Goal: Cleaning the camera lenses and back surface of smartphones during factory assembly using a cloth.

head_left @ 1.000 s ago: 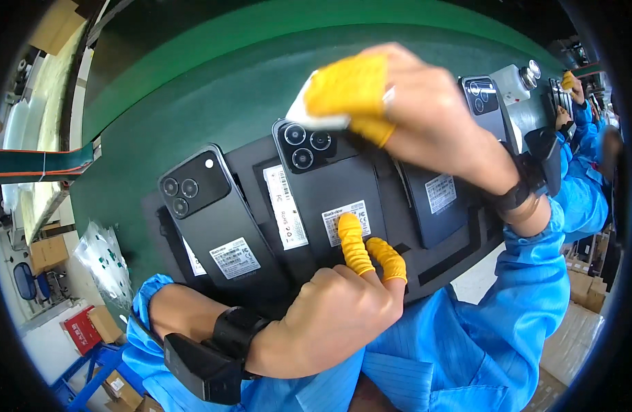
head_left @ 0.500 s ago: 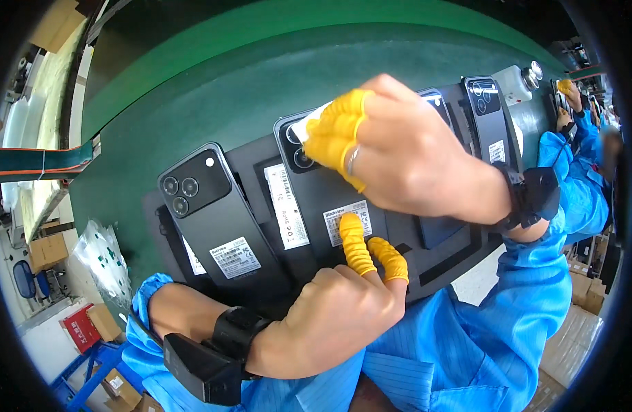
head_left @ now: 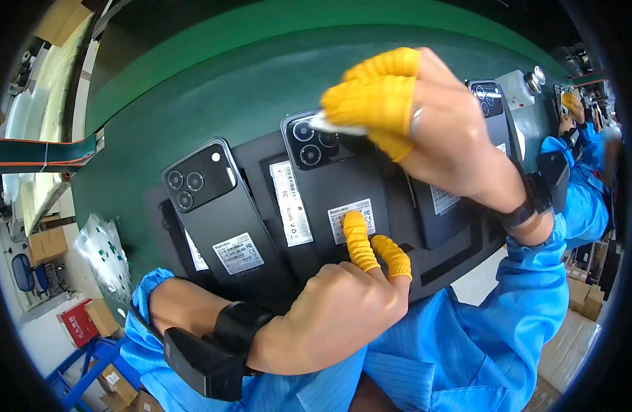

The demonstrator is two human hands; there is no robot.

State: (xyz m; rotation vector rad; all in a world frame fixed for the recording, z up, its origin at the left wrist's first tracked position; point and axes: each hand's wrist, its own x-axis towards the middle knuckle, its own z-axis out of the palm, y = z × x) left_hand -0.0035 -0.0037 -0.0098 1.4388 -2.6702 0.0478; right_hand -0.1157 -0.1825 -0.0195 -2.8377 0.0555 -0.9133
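Observation:
A dark smartphone [head_left: 306,189] lies back up before me, with a camera block at its far end and a white label. My left hand [head_left: 336,309] wears yellow finger cots; its index finger is stretched onto the label and its thumb is apart at the phone's lower right side. My right hand [head_left: 426,117], also in yellow finger cots, pinches a folded white wipe [head_left: 336,126] at the camera block. To the left lies a second phone [head_left: 227,213], back up. A third phone [head_left: 436,230] sits to the right, partly hidden under my right hand.
Another phone [head_left: 494,113] lies far right. The phones rest on a dark tray [head_left: 460,264] on a green table [head_left: 158,117]. A bottle with a metal top [head_left: 518,86] stands at the right back. A clear plastic bag [head_left: 102,257] lies left. A co-worker's sleeve [head_left: 583,185] shows far right.
My right hand has moved slightly up and to the right with the wipe, uncovering more of the middle phone's camera block. My left hand stays on the label.

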